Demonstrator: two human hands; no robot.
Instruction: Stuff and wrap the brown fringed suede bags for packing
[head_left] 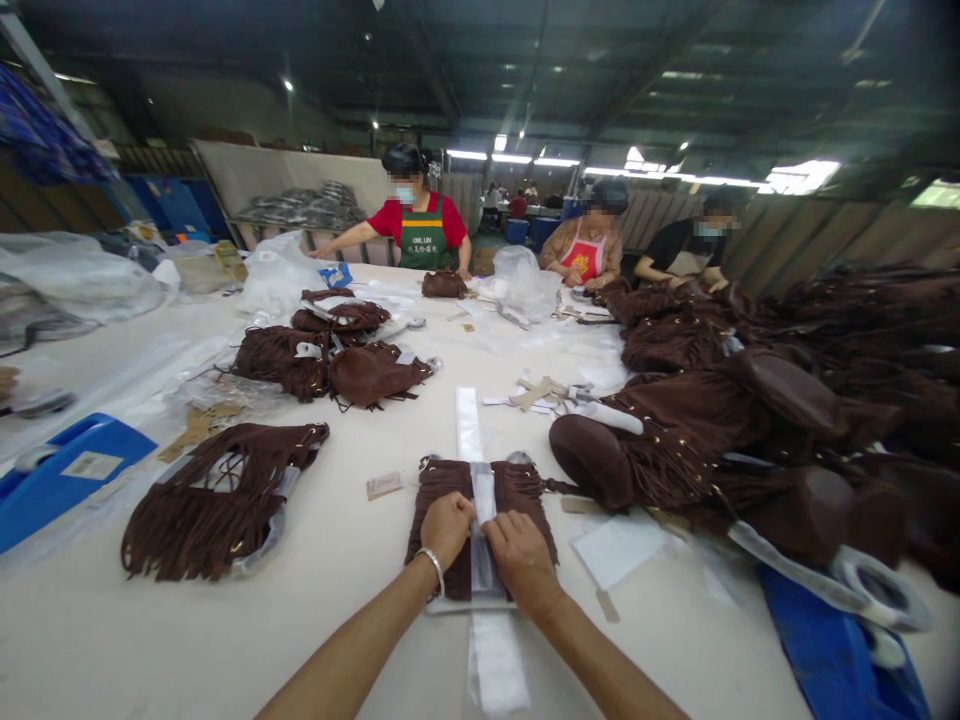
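A dark brown fringed bag [526,492] lies flat on the white table, centre front. A long translucent plastic strip [484,505] runs lengthwise over its middle, and white strip ends [495,650] stick out beyond the bag at front and back. My left hand [446,528] is closed at the strip's left edge, fingers pinched on the plastic. My right hand [520,560] rests on the strip's right side with bent fingers pressed together against it. A small tan tag [385,486] lies left of the bag.
Another fringed bag [214,500] lies to the left, with more bags behind it. A large bag pile [690,420] fills the right. Blue tape dispensers [75,470] stand at both sides. People work across the table [420,640].
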